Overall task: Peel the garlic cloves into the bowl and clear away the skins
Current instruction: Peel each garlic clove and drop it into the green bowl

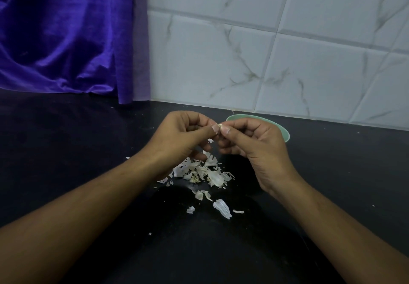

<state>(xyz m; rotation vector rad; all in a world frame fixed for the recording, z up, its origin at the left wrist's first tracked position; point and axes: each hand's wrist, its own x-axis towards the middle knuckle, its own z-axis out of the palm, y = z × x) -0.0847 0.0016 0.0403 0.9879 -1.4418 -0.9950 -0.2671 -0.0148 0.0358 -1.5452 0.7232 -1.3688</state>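
One bowl [286, 133], perhaps one clove [219, 125]

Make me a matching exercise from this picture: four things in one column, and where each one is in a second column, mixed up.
Column one
1. garlic clove
2. bowl
3. garlic skins
4. purple cloth

Column two
A. hanging at the back left
B. scattered on the black counter
C. pinched between the left hand and the right hand
D. behind the right hand, by the tiled wall

Pairs: 1-C, 2-D, 3-B, 4-A
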